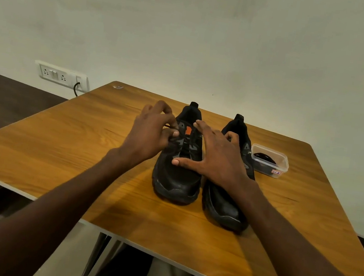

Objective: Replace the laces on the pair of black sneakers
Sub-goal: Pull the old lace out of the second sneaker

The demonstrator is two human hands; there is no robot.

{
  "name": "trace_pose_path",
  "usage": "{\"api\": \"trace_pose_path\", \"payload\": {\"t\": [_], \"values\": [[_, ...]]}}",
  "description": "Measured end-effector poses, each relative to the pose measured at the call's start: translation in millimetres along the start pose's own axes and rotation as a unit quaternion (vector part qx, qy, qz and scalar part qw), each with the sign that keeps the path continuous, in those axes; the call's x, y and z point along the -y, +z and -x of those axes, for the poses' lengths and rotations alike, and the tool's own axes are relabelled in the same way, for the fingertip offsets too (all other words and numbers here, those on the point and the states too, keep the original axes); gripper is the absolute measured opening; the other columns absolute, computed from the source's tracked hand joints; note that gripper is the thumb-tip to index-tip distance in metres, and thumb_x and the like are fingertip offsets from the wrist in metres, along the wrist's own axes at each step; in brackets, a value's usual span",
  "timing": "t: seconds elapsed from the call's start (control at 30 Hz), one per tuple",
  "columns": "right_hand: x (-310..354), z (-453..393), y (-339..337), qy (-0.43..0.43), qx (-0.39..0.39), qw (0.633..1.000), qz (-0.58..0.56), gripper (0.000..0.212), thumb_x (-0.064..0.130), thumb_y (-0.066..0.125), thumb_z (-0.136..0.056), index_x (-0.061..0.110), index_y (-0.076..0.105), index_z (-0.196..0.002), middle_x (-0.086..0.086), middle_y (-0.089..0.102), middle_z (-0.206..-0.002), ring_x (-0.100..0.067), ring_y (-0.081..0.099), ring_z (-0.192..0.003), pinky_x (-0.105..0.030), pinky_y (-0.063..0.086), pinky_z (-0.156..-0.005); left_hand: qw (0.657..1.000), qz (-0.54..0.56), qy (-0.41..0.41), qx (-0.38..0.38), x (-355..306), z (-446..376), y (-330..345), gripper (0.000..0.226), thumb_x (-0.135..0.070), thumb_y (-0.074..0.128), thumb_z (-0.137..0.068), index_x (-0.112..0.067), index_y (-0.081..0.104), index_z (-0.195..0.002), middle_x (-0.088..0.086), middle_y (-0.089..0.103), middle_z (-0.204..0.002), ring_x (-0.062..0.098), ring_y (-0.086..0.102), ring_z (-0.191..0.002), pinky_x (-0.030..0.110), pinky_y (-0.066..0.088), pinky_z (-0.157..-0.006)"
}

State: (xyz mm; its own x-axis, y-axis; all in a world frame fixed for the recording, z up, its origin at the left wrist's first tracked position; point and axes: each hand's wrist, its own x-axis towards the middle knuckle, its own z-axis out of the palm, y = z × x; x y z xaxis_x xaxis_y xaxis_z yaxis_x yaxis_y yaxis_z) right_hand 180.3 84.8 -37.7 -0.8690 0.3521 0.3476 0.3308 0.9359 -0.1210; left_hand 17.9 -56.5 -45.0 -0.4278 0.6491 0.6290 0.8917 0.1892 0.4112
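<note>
Two black sneakers stand side by side on the wooden table (62,143), toes toward the near edge. The left black sneaker (178,180) has an orange patch on its tongue. The person's left hand (151,133) is at that shoe's left side, its fingers (173,126) curled together and pinching the black lace (168,126) near the upper eyelets. The right hand (218,155) rests spread over the same shoe, fingers apart and straight, thumb on the vamp. The right black sneaker (225,205) sits just beside it, partly hidden by that hand. To its right, near the far edge, is a small clear plastic box (269,161) with coiled black laces inside. A white socket panel (61,75) is on the wall to the left.
</note>
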Motion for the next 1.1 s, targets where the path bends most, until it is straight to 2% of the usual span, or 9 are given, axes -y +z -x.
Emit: {"api": "trace_pose_path", "payload": {"t": [0.1,0.23,0.27,0.37,0.47,0.67,0.77,0.97,1.1], "values": [[0,1,-2,0.006,0.007,1.000,-0.002,0.121,0.102,0.046,-0.067,0.030,0.019,-0.161,0.001,0.042,-0.162,-0.021,0.040,-0.147,-0.052,0.017,-0.122,0.968,0.206,-0.113,-0.086,-9,-7,-7,0.015,-0.012,0.067,-0.097,-0.023,0.064,-0.088,-0.002,0.071,-0.105,0.018,0.067,-0.105,0.047,0.054,-0.094],[1,0,-1,0.002,0.006,1.000,-0.012,0.123,0.102,0.047,-0.066,0.033,0.014,-0.161,0.004,0.043,-0.161,-0.020,0.040,-0.147,-0.052,0.019,-0.121,0.794,0.539,-0.239,-0.151,-17,-13,-26,0.020,-0.015,0.046,-0.111,-0.017,0.052,-0.092,0.008,0.075,-0.089,0.027,0.076,-0.091,0.040,0.059,-0.086],[0,0,0,0.000,0.003,1.000,-0.014,0.124,0.102,0.047,-0.065,0.033,0.010,-0.161,0.006,0.043,-0.161,-0.019,0.040,-0.147,-0.053,0.021,-0.121,0.784,0.547,-0.254,-0.147,-16,-15,-28,0.021,-0.017,0.043,-0.112,-0.017,0.052,-0.093,0.006,0.071,-0.082,0.026,0.073,-0.080,0.039,0.059,-0.078],[-1,-2,1,-0.002,0.000,1.000,-0.014,0.126,0.104,0.045,-0.065,0.035,0.003,-0.162,0.007,0.045,-0.160,-0.018,0.041,-0.146,-0.053,0.025,-0.118,0.924,0.324,-0.192,-0.060,-10,-15,-19,0.015,-0.023,0.049,-0.110,-0.016,0.058,-0.100,-0.001,0.063,-0.083,0.012,0.059,-0.076,0.030,0.048,-0.071],[-2,-1,2,-0.008,-0.002,1.000,-0.008,0.125,0.103,0.044,-0.066,0.034,0.005,-0.163,0.006,0.045,-0.160,-0.017,0.041,-0.146,-0.052,0.026,-0.118,0.984,0.149,-0.054,0.075,-6,-6,-3,0.011,-0.027,0.070,-0.098,-0.017,0.068,-0.102,-0.004,0.065,-0.098,0.011,0.060,-0.093,0.033,0.049,-0.080],[-1,-1,2,-0.009,-0.004,1.000,-0.011,0.124,0.102,0.045,-0.067,0.031,0.008,-0.163,0.008,0.044,-0.161,-0.016,0.040,-0.147,-0.053,0.023,-0.120,0.994,-0.042,-0.045,0.090,-15,-4,8,0.008,-0.020,0.064,-0.100,-0.024,0.062,-0.094,-0.005,0.062,-0.099,0.019,0.052,-0.104,0.040,0.045,-0.088],[-1,0,1,-0.012,-0.004,1.000,-0.015,0.124,0.101,0.047,-0.068,0.031,0.009,-0.163,0.009,0.043,-0.162,-0.015,0.039,-0.148,-0.052,0.022,-0.120,0.981,0.127,-0.133,0.060,-19,-3,12,0.013,-0.016,0.051,-0.108,-0.018,0.061,-0.100,0.000,0.069,-0.099,0.019,0.065,-0.099,0.041,0.054,-0.086],[-4,-3,1,0.001,0.016,1.000,-0.020,0.121,0.102,0.045,-0.067,0.035,0.012,-0.162,0.005,0.043,-0.161,-0.019,0.040,-0.147,-0.053,0.020,-0.121,0.789,0.485,-0.355,-0.127,-6,-4,-5,0.026,-0.023,0.039,-0.114,-0.009,0.059,-0.108,0.010,0.068,-0.093,0.023,0.071,-0.082,0.041,0.065,-0.072],[-1,0,-4,0.002,0.021,1.000,-0.020,0.117,0.098,0.050,-0.070,0.035,0.017,-0.162,0.003,0.040,-0.163,-0.019,0.035,-0.146,-0.049,0.018,-0.122,0.925,0.218,-0.307,-0.046,19,3,-5,0.010,-0.020,0.060,-0.100,-0.015,0.066,-0.095,0.010,0.068,-0.101,0.023,0.066,-0.091,0.038,0.055,-0.074]]}}
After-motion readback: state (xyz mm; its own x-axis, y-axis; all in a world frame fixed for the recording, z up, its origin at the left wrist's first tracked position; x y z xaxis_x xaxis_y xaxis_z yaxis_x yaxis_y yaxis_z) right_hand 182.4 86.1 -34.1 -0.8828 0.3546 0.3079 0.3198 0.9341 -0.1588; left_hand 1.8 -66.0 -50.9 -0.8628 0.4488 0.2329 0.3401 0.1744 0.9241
